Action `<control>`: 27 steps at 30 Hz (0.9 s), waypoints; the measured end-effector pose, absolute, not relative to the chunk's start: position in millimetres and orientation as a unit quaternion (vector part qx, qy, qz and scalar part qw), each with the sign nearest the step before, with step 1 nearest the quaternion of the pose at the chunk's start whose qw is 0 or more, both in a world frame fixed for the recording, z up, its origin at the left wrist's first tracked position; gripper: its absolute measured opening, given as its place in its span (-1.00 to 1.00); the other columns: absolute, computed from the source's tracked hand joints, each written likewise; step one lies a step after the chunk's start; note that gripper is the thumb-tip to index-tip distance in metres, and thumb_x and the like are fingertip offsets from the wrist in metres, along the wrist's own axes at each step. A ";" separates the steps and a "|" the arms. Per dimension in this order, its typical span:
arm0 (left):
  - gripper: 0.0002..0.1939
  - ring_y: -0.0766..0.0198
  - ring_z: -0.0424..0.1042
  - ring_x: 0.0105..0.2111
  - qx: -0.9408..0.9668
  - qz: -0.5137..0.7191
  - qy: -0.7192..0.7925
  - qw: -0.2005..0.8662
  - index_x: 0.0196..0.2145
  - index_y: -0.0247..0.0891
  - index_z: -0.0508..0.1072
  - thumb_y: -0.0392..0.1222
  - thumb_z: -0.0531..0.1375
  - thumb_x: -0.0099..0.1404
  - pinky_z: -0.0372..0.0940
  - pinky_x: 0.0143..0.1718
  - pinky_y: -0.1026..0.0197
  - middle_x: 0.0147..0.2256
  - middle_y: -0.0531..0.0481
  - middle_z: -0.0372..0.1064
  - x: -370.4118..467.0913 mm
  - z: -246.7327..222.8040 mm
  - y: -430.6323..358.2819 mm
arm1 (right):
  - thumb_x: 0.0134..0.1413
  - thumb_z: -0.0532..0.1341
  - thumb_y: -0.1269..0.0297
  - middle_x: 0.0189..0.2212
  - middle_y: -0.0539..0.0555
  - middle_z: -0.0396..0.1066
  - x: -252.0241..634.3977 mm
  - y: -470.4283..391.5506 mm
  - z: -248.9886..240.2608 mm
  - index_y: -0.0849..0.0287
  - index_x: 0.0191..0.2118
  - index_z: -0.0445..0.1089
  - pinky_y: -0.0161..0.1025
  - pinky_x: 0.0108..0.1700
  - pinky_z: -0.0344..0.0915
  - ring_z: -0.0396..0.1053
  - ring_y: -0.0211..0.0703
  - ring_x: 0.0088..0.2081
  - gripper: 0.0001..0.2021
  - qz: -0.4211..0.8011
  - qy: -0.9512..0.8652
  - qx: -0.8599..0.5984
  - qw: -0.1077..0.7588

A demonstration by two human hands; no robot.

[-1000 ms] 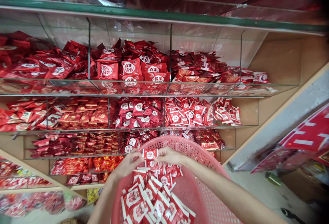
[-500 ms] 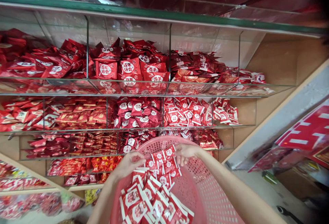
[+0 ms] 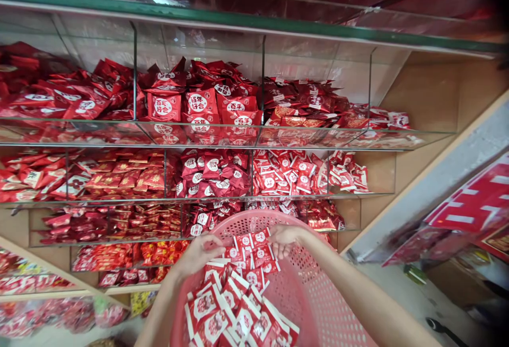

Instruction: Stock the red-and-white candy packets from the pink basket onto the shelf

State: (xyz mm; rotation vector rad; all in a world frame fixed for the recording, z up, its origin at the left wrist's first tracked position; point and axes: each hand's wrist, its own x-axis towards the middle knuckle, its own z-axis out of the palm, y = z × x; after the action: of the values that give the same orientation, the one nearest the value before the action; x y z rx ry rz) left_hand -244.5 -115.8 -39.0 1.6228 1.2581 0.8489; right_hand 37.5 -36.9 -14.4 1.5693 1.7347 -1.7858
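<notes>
Head view: glass shelves (image 3: 238,19) span most of the scene, their dividers (image 3: 263,71) probably there to keep the different red bags (image 3: 199,104) apart. Below, the pink basket (image 3: 326,315) stands in front of the lower rows, its raised wall likely keeping the contents from spilling. Both hands reach inside from either side, presumably so that either can get at the same spot. The left hand (image 3: 201,254) is half open, loosely curled, with nothing seen in its grip. The right hand (image 3: 284,238) has its fingers bent at the end of a packet (image 3: 261,236); whether it pinches it, I cannot tell. Small packets (image 3: 255,279) lie face up between the hands, perhaps flattened for neatness, and others heap nearer the person.
</notes>
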 end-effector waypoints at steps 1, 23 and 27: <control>-0.65 0.15 0.30 -0.19 0.657 0.343 0.506 0.442 -0.38 -0.28 0.45 0.09 0.25 0.06 0.16 -0.11 0.19 -0.26 -0.07 0.34 -244.1 -37.7 -116.3 | 0.16 0.01 0.37 -0.67 0.03 0.36 34.1 -38.0 -15.2 0.29 -0.50 0.28 -0.45 -0.63 0.25 0.32 -0.34 -0.67 -0.75 -0.606 0.587 0.529 0.095; -0.71 0.18 0.31 -0.21 0.663 0.321 0.524 0.427 -0.39 -0.28 0.45 0.02 0.24 0.07 0.16 -0.12 0.19 -0.28 -0.06 0.31 -241.0 -26.6 -119.7 | 0.05 0.05 0.48 -0.78 -0.09 0.25 0.8 -47.2 -34.4 0.26 -0.64 0.28 -0.49 -0.71 0.06 0.12 -0.46 -0.76 -0.72 -0.575 0.583 0.557 -0.138; -0.69 0.16 0.30 -0.20 0.659 0.331 0.517 0.435 -0.38 -0.28 0.45 0.04 0.24 0.07 0.17 -0.12 0.19 -0.27 -0.08 0.31 -241.9 -30.6 -117.5 | 0.05 0.05 0.47 -0.76 -0.08 0.27 -5.8 -51.0 -37.3 0.26 -0.62 0.30 -0.50 -0.70 0.07 0.10 -0.46 -0.76 -0.74 -0.599 0.570 0.544 -0.139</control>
State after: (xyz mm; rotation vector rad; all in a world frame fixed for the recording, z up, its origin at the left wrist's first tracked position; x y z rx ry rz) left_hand -241.9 -117.5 -30.6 1.6403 1.2856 0.8229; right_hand -5.8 -51.0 -37.3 1.8810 1.9699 -2.0702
